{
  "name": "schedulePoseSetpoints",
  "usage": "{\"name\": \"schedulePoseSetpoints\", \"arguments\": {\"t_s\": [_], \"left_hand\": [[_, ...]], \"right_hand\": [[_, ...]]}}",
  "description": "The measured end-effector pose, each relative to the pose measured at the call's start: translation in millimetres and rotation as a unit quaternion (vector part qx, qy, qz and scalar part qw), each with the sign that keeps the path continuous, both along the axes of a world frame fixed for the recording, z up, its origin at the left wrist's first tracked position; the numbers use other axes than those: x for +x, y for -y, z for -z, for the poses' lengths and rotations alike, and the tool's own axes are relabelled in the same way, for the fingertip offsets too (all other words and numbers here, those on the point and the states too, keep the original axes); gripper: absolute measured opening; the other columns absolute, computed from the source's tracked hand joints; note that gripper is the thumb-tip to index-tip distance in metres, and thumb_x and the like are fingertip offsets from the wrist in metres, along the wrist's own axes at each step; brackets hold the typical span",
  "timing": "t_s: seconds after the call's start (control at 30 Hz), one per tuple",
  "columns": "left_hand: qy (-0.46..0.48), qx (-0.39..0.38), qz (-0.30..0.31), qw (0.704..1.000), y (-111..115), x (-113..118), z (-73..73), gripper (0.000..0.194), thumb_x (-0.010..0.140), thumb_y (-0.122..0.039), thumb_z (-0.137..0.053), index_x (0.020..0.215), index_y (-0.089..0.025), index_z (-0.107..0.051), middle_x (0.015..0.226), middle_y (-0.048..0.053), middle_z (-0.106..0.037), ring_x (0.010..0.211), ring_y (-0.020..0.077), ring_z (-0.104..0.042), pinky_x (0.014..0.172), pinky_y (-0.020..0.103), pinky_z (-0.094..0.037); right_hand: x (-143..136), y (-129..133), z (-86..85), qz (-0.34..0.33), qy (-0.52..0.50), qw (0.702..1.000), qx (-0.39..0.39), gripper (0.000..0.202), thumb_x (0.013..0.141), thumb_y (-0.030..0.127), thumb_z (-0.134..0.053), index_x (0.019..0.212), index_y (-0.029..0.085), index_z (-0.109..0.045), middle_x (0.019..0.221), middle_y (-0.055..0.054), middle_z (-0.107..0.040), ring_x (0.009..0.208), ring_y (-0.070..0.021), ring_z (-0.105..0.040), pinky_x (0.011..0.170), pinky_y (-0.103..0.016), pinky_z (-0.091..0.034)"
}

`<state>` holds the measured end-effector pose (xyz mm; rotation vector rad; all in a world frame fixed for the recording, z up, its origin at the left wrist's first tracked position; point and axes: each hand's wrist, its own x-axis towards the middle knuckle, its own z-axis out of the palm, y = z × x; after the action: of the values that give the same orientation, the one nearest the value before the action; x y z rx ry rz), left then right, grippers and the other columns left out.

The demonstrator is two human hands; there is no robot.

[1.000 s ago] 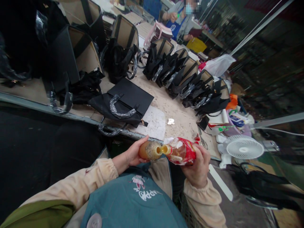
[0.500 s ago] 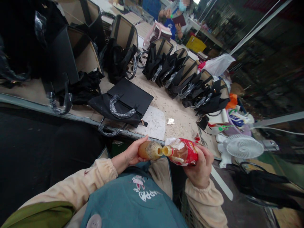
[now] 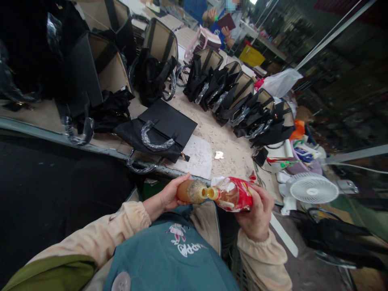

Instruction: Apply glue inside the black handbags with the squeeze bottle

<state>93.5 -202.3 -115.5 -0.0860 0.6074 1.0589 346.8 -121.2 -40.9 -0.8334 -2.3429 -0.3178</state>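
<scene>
My left hand [image 3: 169, 195] is closed around a small amber bottle [image 3: 190, 191], its open mouth facing right. In my right hand [image 3: 257, 212] is a larger plastic bottle with a red label [image 3: 235, 195], tilted so that its neck points left. The two open mouths meet or nearly touch in front of my apron [image 3: 169, 258]; whether liquid is flowing I cannot tell. Just beyond, at the table's front edge, lies a black handbag [image 3: 168, 127] with plastic-wrapped handles. A small red piece [image 3: 252, 176], perhaps a cap, rests on the table near the red-labelled bottle.
Several black handbags [image 3: 233, 97] stand in a row along the table [image 3: 200, 117], with more at the left. A white fan [image 3: 313, 187] and a purple basin [image 3: 306, 165] are at the right. Across the table a person [image 3: 222, 24] holds a dark red item.
Both bottles stay mouth to mouth in my hands, nearly still. The view has shifted slightly. Across the table, the person's dark red item has moved a little to the left.
</scene>
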Motion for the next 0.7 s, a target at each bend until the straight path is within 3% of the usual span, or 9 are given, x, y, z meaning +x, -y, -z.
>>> {"name": "schedulePoseSetpoints", "arguments": {"t_s": [0.17,0.4,0.7], "left_hand": [[0.004,0.002,-0.017,1.000,0.4,-2.4,-0.5,0.033,0.087,-0.047,-0.048,0.088,-0.015,-0.056,0.065,0.006,-0.062,0.042,0.0160,-0.058,0.026,0.015,-0.027],[0.000,0.015,-0.005,1.000,-0.2,-2.1,5.3,0.036,0.087,-0.050,-0.049,0.090,-0.015,-0.058,0.065,0.007,-0.063,0.041,0.0156,-0.057,0.027,0.016,-0.027],[0.007,0.008,-0.014,1.000,-2.9,-2.3,1.6,0.037,0.084,-0.050,-0.055,0.089,-0.013,-0.059,0.070,0.009,-0.065,0.044,0.0164,-0.059,0.027,0.014,-0.021]], "right_hand": [[0.0,-0.9,3.6,0.018,-0.005,1.000,0.000,0.069,0.069,0.030,-0.076,0.130,0.022,-0.047,0.117,-0.015,-0.055,0.108,-0.0329,-0.054,0.092,-0.053,-0.045],[-0.6,0.6,0.8,-0.011,0.007,1.000,-0.013,0.071,0.068,0.025,-0.075,0.132,0.021,-0.045,0.117,-0.016,-0.055,0.108,-0.0341,-0.054,0.090,-0.053,-0.046],[-1.6,-0.1,9.7,-0.022,-0.007,1.000,-0.019,0.069,0.069,0.021,-0.072,0.133,0.021,-0.044,0.117,-0.016,-0.054,0.108,-0.0331,-0.054,0.088,-0.054,-0.047]]}}
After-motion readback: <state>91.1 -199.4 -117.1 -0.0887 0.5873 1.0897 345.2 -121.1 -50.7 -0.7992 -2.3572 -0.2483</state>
